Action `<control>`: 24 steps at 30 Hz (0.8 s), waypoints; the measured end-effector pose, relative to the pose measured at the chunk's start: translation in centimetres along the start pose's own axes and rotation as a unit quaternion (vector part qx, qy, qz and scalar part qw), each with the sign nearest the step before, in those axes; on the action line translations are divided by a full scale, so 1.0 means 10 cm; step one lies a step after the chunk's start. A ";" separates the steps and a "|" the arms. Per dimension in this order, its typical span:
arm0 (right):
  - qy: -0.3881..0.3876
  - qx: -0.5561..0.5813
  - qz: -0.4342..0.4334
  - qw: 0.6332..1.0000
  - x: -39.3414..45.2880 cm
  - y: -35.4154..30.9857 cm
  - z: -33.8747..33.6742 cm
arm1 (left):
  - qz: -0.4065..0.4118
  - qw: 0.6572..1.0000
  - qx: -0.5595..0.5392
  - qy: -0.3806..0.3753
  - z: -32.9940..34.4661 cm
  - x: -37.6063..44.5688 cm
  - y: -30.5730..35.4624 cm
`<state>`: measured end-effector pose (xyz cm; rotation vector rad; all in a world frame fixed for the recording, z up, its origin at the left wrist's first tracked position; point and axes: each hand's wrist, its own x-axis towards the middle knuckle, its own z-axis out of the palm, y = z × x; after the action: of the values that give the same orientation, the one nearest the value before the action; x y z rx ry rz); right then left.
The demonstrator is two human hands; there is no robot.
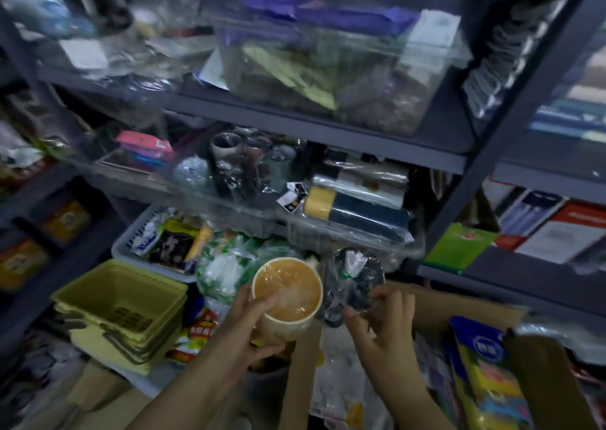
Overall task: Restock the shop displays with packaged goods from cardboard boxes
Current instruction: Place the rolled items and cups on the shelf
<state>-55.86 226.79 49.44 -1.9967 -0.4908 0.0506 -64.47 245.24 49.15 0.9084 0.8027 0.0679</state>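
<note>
My left hand (pixel 249 328) grips a cream mug (pixel 288 295) wrapped in clear film, its orange inside facing me. My right hand (pixel 382 323) pinches a dark round item in a clear plastic bag (pixel 355 280) tied with a green twist, just right of the mug. Both are held above an open cardboard box (pixel 465 311) whose flap runs behind my right hand. Inside the box lie a blue and yellow packet (pixel 485 374) and other wrapped goods. Ahead, a clear tray (pixel 249 213) on the grey shelf holds several wrapped mugs.
Grey metal shelving (pixel 328 127) fills the view, crowded with clear bins and packaged goods. Stacked yellow baskets (pixel 124 305) sit low left, a white basket of packets (pixel 157 232) behind them. A shelf upright (pixel 511 118) slants at the right.
</note>
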 end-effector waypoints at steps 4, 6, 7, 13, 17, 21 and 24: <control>0.033 0.023 0.021 0.999 0.09 -0.18 0.22 | 0.058 0.998 0.003 -0.007 -0.03 -0.06 0.10; 0.042 0.030 0.040 0.998 0.14 -0.24 0.27 | 0.075 0.997 0.013 -0.010 -0.03 -0.08 0.13; 0.041 0.031 0.047 0.998 0.16 -0.25 0.29 | 0.080 0.997 0.014 -0.010 -0.03 -0.09 0.16; 0.000 -0.007 0.035 0.999 0.25 -0.27 0.37 | 0.092 0.995 0.006 -0.030 -0.12 -0.20 0.29; 0.004 -0.033 0.001 0.999 0.31 -0.37 0.47 | 0.110 0.993 0.004 -0.033 -0.26 -0.23 0.37; 0.001 0.008 0.001 1.000 0.45 -0.57 0.58 | 0.121 0.992 -0.006 -0.032 -0.45 -0.17 0.57; 0.001 -0.014 0.009 1.000 0.67 -0.76 0.72 | 0.130 0.991 -0.012 -0.037 -0.63 -0.07 0.81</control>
<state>-53.87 238.25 53.88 -2.0279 -0.4749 0.0525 -66.86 254.43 53.20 0.9840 0.6099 0.2692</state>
